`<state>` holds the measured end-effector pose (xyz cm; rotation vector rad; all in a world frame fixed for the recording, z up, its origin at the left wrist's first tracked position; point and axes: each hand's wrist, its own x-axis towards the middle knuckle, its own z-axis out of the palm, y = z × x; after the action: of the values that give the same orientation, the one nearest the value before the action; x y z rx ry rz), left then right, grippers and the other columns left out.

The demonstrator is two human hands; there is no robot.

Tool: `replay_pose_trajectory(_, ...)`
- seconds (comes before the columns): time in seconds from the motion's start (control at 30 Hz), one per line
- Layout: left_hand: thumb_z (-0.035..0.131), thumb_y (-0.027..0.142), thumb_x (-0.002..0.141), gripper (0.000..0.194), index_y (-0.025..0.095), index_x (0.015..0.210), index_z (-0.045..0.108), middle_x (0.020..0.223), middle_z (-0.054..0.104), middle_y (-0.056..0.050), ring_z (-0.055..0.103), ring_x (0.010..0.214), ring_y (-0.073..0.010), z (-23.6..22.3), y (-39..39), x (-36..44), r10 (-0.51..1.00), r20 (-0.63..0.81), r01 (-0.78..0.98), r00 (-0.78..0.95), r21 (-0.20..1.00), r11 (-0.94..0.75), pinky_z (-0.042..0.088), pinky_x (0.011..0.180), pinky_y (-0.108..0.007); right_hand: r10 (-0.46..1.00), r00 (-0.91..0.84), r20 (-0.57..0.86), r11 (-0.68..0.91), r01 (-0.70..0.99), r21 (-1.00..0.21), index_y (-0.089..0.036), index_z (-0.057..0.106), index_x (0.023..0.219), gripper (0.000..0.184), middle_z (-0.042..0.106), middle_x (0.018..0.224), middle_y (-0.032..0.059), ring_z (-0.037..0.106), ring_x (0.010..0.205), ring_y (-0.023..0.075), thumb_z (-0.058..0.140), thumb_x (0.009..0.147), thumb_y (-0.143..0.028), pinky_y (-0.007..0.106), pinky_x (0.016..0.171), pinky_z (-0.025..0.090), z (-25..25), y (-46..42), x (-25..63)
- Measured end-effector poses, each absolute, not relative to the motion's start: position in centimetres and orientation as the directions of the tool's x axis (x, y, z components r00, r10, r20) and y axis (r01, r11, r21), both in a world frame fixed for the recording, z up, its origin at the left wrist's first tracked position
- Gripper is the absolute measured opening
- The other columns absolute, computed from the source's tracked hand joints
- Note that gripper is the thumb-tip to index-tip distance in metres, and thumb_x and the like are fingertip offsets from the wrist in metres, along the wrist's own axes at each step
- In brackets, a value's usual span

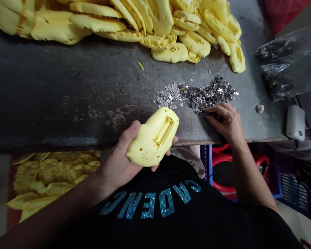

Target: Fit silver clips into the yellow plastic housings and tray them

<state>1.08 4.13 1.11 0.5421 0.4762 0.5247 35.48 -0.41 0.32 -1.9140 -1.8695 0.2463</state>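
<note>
My left hand (126,148) is closed around a yellow plastic shell (147,138) near the table's front edge. The shell's outer face is turned up, showing a rectangular battery slot, small screw holes and a cluster of tiny speaker holes. To the right, my right hand (226,121) pinches at the near edge of a pile of small metal pieces (202,93). Thumb and forefinger are close together there; whatever lies between them is too small to make out. The pile is silvery on its left and darker on its right.
Many yellow shells (168,52) are heaped along the table's (54,86) far side. Clear bags of metal parts (277,76) and a white device (295,122) with a cable are at right. Below the edge are more yellow parts (54,176) and a blue crate (207,162) holding red items.
</note>
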Motion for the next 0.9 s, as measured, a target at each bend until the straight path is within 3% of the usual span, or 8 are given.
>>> replay_pose_trajectory(0.23, 0.058, 0.070, 0.111, 0.070, 0.016, 0.152, 0.075, 0.128, 0.087, -0.021, 0.084, 0.089, -0.0267, 1.0, 3.9, 1.0, 0.590, -0.299, -0.329, 0.750, 0.606, 0.724, 0.062, 0.052, -0.025, 0.985, 0.049, 0.166, 0.030, 0.895, -0.446, -0.031, 0.080, 0.097, 0.015, 0.081, 0.100, 0.0047, 0.074, 0.103, 0.0310, 0.070, 0.105, -0.037, 0.051, 0.100, 0.051, 0.6, -0.6, 34.8)
replay_pose_trajectory(0.4, 0.058, 0.067, 0.111, 0.068, 0.013, 0.149, 0.075, 0.130, 0.087, -0.022, 0.084, 0.090, -0.0281, 1.0, 4.0, 1.1, 0.593, -0.316, -0.323, 0.741, 0.606, 0.727, 0.063, 0.053, -0.027, 0.981, 0.050, 0.189, 0.048, 0.875, -0.482, -0.031, 0.080, 0.100, 0.013, 0.081, 0.099, 0.0037, 0.075, 0.096, 0.0294, 0.071, 0.106, -0.037, 0.051, 0.097, 0.052, 1.2, -1.9, 34.3)
replay_pose_trajectory(0.53, 0.057, 0.067, 0.111, 0.069, 0.014, 0.151, 0.074, 0.128, 0.087, -0.021, 0.084, 0.088, -0.0268, 1.0, 4.0, 1.4, 0.583, -0.295, -0.321, 0.757, 0.609, 0.725, 0.062, 0.053, -0.026, 0.970, -0.013, 0.243, 0.107, 0.920, -0.377, -0.034, 0.082, 0.115, 0.016, 0.080, 0.111, 0.0062, 0.073, 0.107, 0.0316, 0.068, 0.109, -0.033, 0.052, 0.097, 0.050, 0.8, -1.4, 33.3)
replay_pose_trajectory(0.63, 0.056, 0.069, 0.111, 0.071, 0.015, 0.154, 0.072, 0.129, 0.087, -0.021, 0.083, 0.088, -0.0266, 1.0, 3.9, 1.5, 0.576, -0.312, -0.306, 0.756, 0.610, 0.731, 0.061, 0.052, -0.026, 0.965, -0.064, 0.253, 0.145, 0.936, -0.319, -0.033, 0.082, 0.110, 0.017, 0.078, 0.109, 0.0074, 0.069, 0.107, 0.0329, 0.066, 0.110, -0.034, 0.053, 0.095, 0.049, 0.3, -0.4, 32.7)
replay_pose_trajectory(0.9, 0.054, 0.068, 0.113, 0.071, 0.014, 0.156, 0.072, 0.133, 0.086, -0.022, 0.083, 0.091, -0.0268, 0.7, 3.7, 0.9, 0.568, -0.282, -0.324, 0.773, 0.593, 0.737, 0.062, 0.055, -0.026, 0.993, 0.008, 0.114, 0.057, 0.833, -0.550, -0.028, 0.080, 0.097, 0.011, 0.078, 0.097, 0.0070, 0.073, 0.092, 0.0288, 0.071, 0.103, -0.031, 0.045, 0.084, 0.057, 1.4, -0.9, 32.6)
